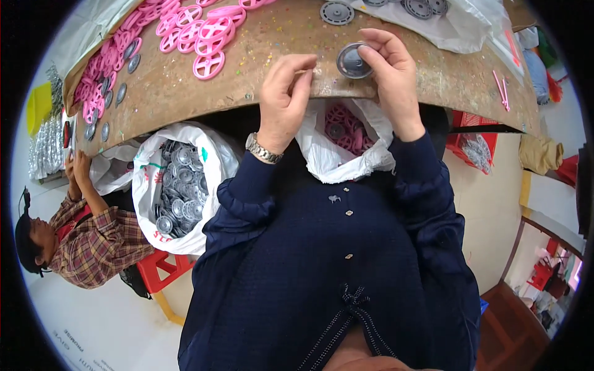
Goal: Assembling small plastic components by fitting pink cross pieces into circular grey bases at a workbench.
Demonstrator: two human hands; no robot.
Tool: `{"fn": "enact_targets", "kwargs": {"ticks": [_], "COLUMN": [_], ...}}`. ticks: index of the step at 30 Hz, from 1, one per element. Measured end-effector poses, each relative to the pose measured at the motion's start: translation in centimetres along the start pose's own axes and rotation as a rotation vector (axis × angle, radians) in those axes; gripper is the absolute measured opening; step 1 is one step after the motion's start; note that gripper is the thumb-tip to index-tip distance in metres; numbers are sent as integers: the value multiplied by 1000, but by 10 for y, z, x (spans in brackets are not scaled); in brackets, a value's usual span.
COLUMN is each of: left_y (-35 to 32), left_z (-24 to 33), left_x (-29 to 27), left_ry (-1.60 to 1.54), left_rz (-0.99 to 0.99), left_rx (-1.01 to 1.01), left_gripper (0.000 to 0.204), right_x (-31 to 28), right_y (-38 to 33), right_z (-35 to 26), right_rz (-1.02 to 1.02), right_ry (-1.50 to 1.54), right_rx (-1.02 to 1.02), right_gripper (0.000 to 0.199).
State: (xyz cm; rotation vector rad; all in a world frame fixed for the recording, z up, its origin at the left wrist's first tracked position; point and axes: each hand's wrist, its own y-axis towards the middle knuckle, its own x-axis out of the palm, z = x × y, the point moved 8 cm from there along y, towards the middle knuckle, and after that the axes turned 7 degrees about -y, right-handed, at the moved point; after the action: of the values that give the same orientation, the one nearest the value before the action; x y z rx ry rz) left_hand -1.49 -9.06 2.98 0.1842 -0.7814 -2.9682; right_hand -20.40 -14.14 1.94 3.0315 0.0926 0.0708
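Head view: the table's front edge is hiding part of a white plastic sack point(328, 167), so the bright-pink plastic rings point(349, 130) inside it are showing only partly. A crumpled, translucent white plastic sheet point(458, 31) is running off the top edge. The right hand point(396, 74) is pinching a round dark-grey plastic disc point(351, 65) by its right rim, its thumb covering some of it; whether the disc is touching the brown tabletop point(266, 68) is remaining hard to tell. The other right fingers are curving upward. The left hand point(286, 93) is hovering just left, half-open, fingers bending loosely toward the thumb across a narrow gap, gripping nothing discernible.
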Motion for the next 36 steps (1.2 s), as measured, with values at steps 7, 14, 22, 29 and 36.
{"fn": "enact_targets", "kwargs": {"ticks": [7,14,22,29,36], "left_y": [-38,-78,-87,-108,-103], "left_z": [5,-22,-40,-66,-70], "left_x": [0,42,15,20,21], "left_ry": [-186,-348,500,492,440], "left_rz": [-39,-290,-386,-465,-456], "left_rx": [-123,-603,-155,-225,-257], "left_gripper": [38,31,18,18,19], "right_x": [4,31,52,43,6], "right_y": [-53,-70,-66,-59,-73], "right_z": [-22,8,77,252,365], "right_rz": [-192,-295,-670,-997,-766], "right_ry": [-72,-126,-968,-1438,-1539], "right_rx": [-62,27,-149,-38,220], "right_gripper": [17,15,20,28,27]}}
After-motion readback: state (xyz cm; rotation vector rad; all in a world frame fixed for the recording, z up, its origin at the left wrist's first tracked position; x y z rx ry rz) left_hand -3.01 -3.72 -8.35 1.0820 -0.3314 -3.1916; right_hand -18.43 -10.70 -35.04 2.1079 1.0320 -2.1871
